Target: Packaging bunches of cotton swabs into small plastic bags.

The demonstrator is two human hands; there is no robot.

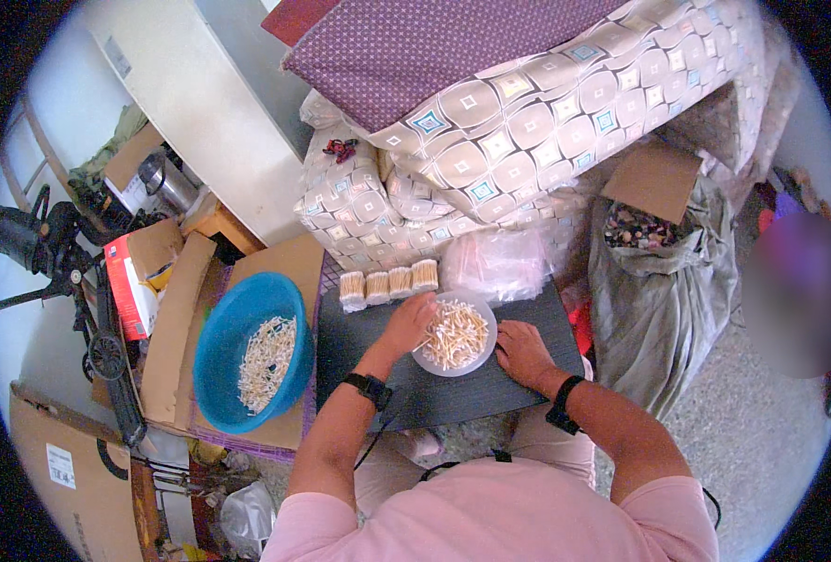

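Your left hand [408,321] rests at the left rim of a small white bowl [484,348], fingers curled loosely over the pile of short pale sticks [453,334] inside; whether any stick is pinched between the fingertips cannot be told from this view. Your right hand [522,352] lies just beside the bowl's right edge, fingers bent and touching the rim, and nothing can be seen held in it. Both wrists wear dark bands.

That bowl sits near the middle of a dark grey board [434,389] that lies across your lap. Along the far edge of the board, four tied bundles of sticks [388,283] stand upright in a row, touching one another. Just beyond the bowl lies a heap of clear plastic bags [500,262].

To your left, a large blue basin [233,323] rests on flattened cardboard and holds a loose scatter of the same pale sticks. Past the board, patterned cushions [490,140] are stacked high. To your right stands an open grey sack [659,281] filled with small mixed pieces, a cardboard flap propped above it. At the far left are cardboard boxes [144,272] and a dark wheeled machine.
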